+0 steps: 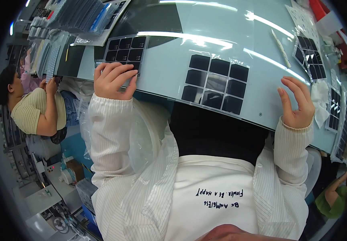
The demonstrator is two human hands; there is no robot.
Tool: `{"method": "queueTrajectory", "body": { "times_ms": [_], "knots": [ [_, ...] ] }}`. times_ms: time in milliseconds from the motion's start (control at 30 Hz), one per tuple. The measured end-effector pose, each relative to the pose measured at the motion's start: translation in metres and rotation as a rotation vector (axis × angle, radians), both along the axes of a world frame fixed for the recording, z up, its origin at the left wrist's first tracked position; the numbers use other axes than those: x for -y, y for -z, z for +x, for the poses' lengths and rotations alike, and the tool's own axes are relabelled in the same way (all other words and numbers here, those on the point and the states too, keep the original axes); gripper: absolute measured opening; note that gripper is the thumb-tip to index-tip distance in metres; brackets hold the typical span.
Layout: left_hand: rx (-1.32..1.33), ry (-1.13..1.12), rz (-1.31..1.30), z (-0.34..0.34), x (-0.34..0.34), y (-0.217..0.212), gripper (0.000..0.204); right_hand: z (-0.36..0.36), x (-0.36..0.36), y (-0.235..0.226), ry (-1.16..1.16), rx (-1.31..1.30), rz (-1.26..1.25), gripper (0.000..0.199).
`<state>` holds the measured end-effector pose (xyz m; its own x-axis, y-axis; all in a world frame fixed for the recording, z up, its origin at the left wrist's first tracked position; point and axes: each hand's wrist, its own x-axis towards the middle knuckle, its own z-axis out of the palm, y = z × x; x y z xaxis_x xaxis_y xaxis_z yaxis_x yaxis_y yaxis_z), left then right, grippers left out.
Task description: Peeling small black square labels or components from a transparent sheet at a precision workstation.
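Observation:
A clear sheet of glossy black rectangles (123, 43) lies at the left, by the table's near edge. My left hand (115, 80) is curled over its near end, with thumb and forefinger close together at the near right corner. The fingers cover part of the last row, so the grip itself is partly hidden. A second sheet of black rectangles (217, 82) lies flat in front of me, in rows of three, with neither hand touching it. To its right my right hand (298, 102) is held over the table edge, thumb and fingers apart, holding nothing.
A white pen-like tool (281, 47) lies beyond my right hand. More black-panel sheets (311, 58) and a crumpled white cloth (321, 103) are at the right. Stacked clear sleeves (77, 16) stand at the far left. A person (36, 100) sits at the left; another person's arm (338, 186) shows at right.

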<state>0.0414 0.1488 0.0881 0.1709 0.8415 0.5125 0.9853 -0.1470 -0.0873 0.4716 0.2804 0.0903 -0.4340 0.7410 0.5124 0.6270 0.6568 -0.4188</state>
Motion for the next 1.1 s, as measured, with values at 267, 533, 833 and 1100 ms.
{"method": "queueTrajectory", "body": {
  "times_ms": [267, 533, 833, 1100],
  "knots": [
    [0.014, -0.038, 0.243, -0.002, 0.004, -0.021, 0.018, -0.001, 0.002, 0.001, 0.013, -0.017, -0.014, 0.020],
    [0.254, -0.088, 0.615, 0.064, 0.000, -0.058, 0.019, -0.005, 0.012, -0.011, -0.136, -0.115, -0.196, 0.022],
    [0.147, 0.745, 0.107, 0.222, -0.007, -0.023, 0.021, 0.007, 0.057, -0.018, -0.201, -0.617, -1.352, 0.036],
    [0.420, 0.835, 0.029, 0.248, -0.030, 0.001, 0.027, 0.062, 0.064, -0.011, 0.104, -0.602, -1.217, 0.009]
  ]
}}
